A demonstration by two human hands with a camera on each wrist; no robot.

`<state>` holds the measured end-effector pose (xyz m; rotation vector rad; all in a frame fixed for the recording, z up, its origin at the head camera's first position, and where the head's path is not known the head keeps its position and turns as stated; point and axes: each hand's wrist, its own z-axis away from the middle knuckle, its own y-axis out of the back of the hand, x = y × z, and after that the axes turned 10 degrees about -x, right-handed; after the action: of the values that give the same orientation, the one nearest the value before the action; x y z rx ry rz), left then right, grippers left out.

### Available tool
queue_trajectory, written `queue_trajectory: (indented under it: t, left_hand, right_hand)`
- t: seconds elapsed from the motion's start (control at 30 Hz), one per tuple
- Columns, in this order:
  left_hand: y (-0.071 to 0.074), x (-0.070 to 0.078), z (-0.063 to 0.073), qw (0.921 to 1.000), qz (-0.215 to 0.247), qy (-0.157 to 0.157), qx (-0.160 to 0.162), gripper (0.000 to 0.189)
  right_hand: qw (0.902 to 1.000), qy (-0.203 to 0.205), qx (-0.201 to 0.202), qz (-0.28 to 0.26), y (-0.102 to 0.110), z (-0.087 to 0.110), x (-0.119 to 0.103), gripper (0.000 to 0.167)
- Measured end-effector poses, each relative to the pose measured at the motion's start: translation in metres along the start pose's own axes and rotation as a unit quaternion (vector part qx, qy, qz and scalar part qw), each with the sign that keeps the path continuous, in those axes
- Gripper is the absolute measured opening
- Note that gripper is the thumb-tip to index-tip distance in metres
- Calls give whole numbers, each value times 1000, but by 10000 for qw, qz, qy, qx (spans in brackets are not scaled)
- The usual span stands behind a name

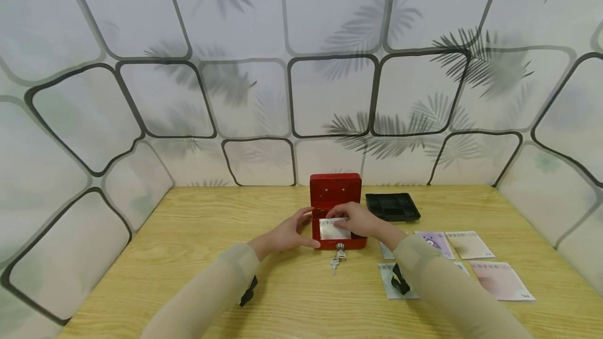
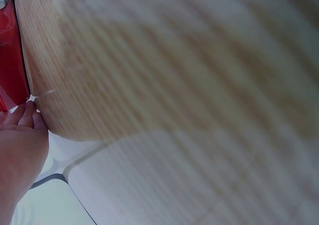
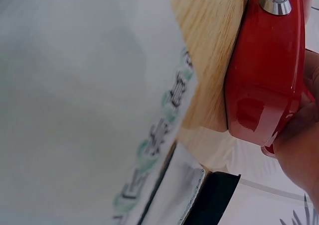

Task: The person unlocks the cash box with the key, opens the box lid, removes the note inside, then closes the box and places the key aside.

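An open red cash box [image 1: 339,244] stands with its lid [image 1: 335,190] raised at the back. My left hand [image 1: 288,232] rests on the box's left side, thumb towards the front corner and fingers spread towards the back. In the left wrist view its fingers [image 2: 25,116] touch the red wall. My right hand [image 1: 359,218] reaches in over the right side and pinches the top edge of a small white notepad [image 1: 332,232] with a printed strip. The right wrist view leaves its fingertips hidden behind the box wall. Keys [image 1: 335,263] hang at the front lock.
A black compartment tray [image 1: 393,206] lies behind my right forearm. Several more pads lie on the right, among them a purple one [image 1: 435,244], a beige one [image 1: 468,245] and a pink one [image 1: 502,280]. A patterned curtain [image 1: 254,161] borders the wooden table [image 1: 202,224].
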<state>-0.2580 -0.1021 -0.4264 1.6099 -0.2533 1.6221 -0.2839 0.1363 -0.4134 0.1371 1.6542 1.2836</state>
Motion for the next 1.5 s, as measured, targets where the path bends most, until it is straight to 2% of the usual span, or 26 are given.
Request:
queue_trajectory:
  t: [0.23, 0.5, 0.8, 1.07, 1.3, 1.5]
  left_hand:
    - [1, 0, -1, 10000, 1, 40, 5, 91]
    - [0, -1, -1, 10000, -75, 28, -11, 90]
    - [1, -1, -3, 9999, -100, 83, 23, 91]
    - [1, 0, -2, 9999, -52, 91, 9, 92]
    - [0, 1, -1, 10000, -85, 24, 46, 90]
    - [-1, 0, -2, 9998, -174, 29, 62, 91]
  right_hand:
    - [9998, 183, 58, -25, 1, 0, 1, 18]
    - [9995, 204, 223, -53, 0, 1, -2, 20]
    - [9986, -66, 446, -265, 9, 4, -9, 21]
    - [9977, -109, 611, -256, 21, 9, -12, 21]
    - [9979, 41, 625, -188, 32, 19, -9, 21]
    - [9974, 191, 620, -315, 43, 38, -6, 21]
